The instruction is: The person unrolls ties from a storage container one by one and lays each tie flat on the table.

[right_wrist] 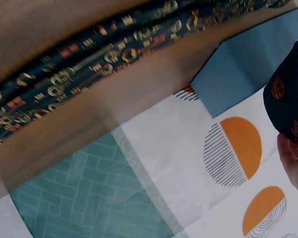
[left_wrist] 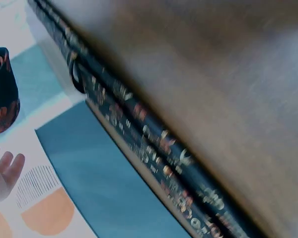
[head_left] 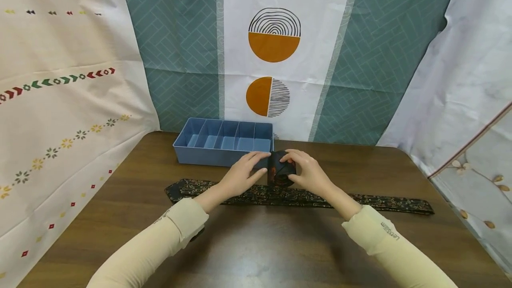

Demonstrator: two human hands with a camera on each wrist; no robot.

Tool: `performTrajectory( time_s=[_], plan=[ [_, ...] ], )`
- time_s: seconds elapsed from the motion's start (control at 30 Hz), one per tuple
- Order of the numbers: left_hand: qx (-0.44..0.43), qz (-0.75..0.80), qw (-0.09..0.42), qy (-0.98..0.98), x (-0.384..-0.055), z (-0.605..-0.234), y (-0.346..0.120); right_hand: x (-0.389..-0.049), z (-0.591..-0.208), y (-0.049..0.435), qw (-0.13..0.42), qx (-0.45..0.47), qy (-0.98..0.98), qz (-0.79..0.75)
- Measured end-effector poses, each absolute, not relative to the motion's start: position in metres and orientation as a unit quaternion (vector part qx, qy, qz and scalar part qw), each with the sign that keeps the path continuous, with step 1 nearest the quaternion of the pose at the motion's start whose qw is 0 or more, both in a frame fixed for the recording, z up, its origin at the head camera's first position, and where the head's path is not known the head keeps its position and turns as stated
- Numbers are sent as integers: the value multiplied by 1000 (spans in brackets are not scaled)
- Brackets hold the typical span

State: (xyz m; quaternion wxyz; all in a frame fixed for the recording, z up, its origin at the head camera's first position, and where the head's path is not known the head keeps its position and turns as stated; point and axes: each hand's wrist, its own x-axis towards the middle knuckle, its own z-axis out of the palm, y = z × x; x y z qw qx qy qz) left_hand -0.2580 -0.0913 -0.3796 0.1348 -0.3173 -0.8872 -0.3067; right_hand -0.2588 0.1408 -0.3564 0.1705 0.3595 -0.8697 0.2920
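Observation:
A dark necktie with red flowers, rolled into a coil (head_left: pixel 282 170), is held up above the table by my right hand (head_left: pixel 310 172), whose thumb and fingers grip its right side. The spiral end of the roll shows in the left wrist view. My left hand (head_left: pixel 242 177) is just left of the roll, fingers extended and holding nothing; a small gap separates them in the left wrist view. Below both hands, a second necktie (head_left: pixel 256 194), dark with a small gold and red pattern, lies folded lengthwise across the table.
Behind the left hand stands a blue organizer box (head_left: pixel 206 157) with several compartments in a row. It sits near the back edge of the brown wooden table (head_left: pixel 248 252). Patterned cloths (head_left: pixel 180 57) hang behind and beside the table.

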Motion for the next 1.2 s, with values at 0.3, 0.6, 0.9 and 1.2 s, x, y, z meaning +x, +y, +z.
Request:
performTrajectory(
  time_s=[0.3, 0.6, 0.9, 1.2],
  plan=[
    [-359, -326, 111, -867, -228, -383, -88, -233, -368, 151, 165, 353, -875, 288],
    [-370, -306, 106, -871, -204, -390, -82, -208, -385, 151, 163, 355, -872, 295],
    [-381, -271, 113, -877, -191, -395, -83, -188, -394, 154, 142, 349, -881, 285],
    [-374, -248, 86, -890, -185, -396, -79, -182, -402, 157, 111, 350, -888, 277]
  ],
)
